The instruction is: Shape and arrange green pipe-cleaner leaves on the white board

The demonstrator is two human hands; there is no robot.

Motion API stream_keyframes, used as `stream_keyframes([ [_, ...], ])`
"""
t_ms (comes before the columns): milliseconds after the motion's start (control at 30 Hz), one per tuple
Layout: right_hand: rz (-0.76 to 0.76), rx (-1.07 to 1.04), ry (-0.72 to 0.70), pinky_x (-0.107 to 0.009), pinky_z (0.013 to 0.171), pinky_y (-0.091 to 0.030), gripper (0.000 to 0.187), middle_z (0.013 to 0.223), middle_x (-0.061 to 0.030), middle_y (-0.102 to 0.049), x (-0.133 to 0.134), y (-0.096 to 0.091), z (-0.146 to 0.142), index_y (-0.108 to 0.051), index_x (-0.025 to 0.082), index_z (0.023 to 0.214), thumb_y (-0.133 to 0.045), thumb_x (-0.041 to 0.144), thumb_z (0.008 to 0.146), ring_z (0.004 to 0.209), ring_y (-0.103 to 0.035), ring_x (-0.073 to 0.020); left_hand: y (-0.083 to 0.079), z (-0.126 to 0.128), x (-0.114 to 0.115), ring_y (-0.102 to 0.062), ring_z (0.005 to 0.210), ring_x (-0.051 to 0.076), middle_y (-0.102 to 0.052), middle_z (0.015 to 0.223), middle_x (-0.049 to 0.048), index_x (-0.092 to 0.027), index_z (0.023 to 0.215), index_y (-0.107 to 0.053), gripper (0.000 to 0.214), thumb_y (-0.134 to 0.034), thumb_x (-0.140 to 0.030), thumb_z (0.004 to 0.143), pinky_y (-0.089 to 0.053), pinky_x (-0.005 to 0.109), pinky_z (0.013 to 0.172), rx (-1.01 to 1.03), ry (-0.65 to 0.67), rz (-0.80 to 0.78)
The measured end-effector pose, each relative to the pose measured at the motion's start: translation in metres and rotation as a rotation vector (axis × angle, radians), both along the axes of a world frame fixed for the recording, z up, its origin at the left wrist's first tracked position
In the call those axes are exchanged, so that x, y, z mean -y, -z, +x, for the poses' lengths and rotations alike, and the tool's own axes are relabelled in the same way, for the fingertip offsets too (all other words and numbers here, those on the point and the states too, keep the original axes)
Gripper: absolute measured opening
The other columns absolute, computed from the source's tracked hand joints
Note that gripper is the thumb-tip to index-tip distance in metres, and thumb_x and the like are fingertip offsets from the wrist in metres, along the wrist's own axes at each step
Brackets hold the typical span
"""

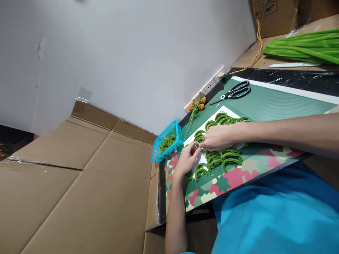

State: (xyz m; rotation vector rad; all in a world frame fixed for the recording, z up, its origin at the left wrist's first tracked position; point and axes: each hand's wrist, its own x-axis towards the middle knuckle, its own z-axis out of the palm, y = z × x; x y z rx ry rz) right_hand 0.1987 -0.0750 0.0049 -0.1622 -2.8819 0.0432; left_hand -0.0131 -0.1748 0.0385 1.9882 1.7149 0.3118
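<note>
My left hand (186,158) comes up from the bottom, thumb and forefinger curled together in a pinch. Its fingertips meet those of my right hand (218,137), which reaches in from the right with closed fingers. Whatever they hold is too small or hidden to make out. Under and around both hands lie many curved green fuzzy stem pieces (214,158), like bent pipe cleaners, in rows of small clusters. Some rest on a white sheet (227,110), others on the green mat (278,97). My right hand covers part of the rows.
A blue plastic basket (154,155) holding more green curled pieces stands at the mat's left corner. Behind lie orange-and-green fuzzy flowers (196,106) and black-handled scissors (233,93). A bundle of long green stems (304,46) lies back right. Cardboard (106,197) borders the table's left.
</note>
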Motion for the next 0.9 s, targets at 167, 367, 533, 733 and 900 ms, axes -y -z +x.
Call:
stream_keyframes([
  [167, -0.001, 0.0, -0.005, -0.033, 0.06, -0.025, 0.033, 0.081, -0.0116, -0.073, -0.0001, 0.0007, -0.0004, -0.072, 0.012, 0.105, -0.043, 0.027, 0.108, 0.06, -0.058, -0.0183, 0.0018, -0.0011, -0.0003, -0.043, 0.068, 0.013, -0.048, 0.074, -0.0034, -0.019, 0.107, -0.064, 0.029, -0.053, -0.046, 0.103, -0.034, 0.026, 0.064, 0.017, -0.001, -0.001],
  [367, 0.007, -0.003, -0.007, -0.033, 0.059, -0.024, 0.034, 0.081, -0.0113, -0.073, -0.0007, 0.0004, 0.0003, -0.073, 0.012, 0.105, -0.043, 0.027, 0.109, 0.06, -0.057, -0.0184, 0.0023, -0.0031, -0.0009, -0.044, 0.068, 0.013, -0.048, 0.074, -0.0035, -0.019, 0.107, -0.064, 0.029, -0.053, -0.046, 0.104, -0.035, 0.026, 0.064, 0.016, 0.0, 0.0],
  [533, -0.01, 0.007, -0.008, -0.033, 0.06, -0.026, 0.034, 0.082, -0.0122, -0.073, 0.0004, -0.001, 0.0013, -0.073, 0.011, 0.106, -0.043, 0.027, 0.108, 0.06, -0.057, -0.0185, 0.0031, -0.004, -0.0014, -0.045, 0.068, 0.014, -0.049, 0.074, -0.0032, -0.019, 0.108, -0.064, 0.031, -0.053, -0.047, 0.104, -0.035, 0.026, 0.064, 0.013, -0.004, -0.002],
  [733, -0.003, 0.019, 0.008, -0.034, 0.059, -0.023, 0.038, 0.083, -0.0127, -0.074, 0.0001, -0.0021, 0.0008, -0.073, 0.01, 0.105, -0.04, 0.028, 0.109, 0.059, -0.055, -0.018, 0.0038, -0.0049, -0.0018, -0.044, 0.068, 0.013, -0.048, 0.074, -0.0036, -0.019, 0.108, -0.063, 0.03, -0.053, -0.047, 0.105, -0.034, 0.026, 0.064, 0.017, 0.002, 0.0],
  [900, 0.012, -0.008, -0.019, -0.035, 0.056, -0.019, 0.043, 0.08, -0.0129, -0.073, -0.0005, -0.0006, 0.0021, -0.074, 0.009, 0.102, -0.036, 0.028, 0.11, 0.057, -0.054, -0.0191, 0.0026, -0.0035, 0.0, -0.042, 0.068, 0.013, -0.045, 0.074, -0.0042, -0.018, 0.108, -0.063, 0.029, -0.053, -0.046, 0.106, -0.033, 0.026, 0.063, 0.03, 0.007, -0.006],
])
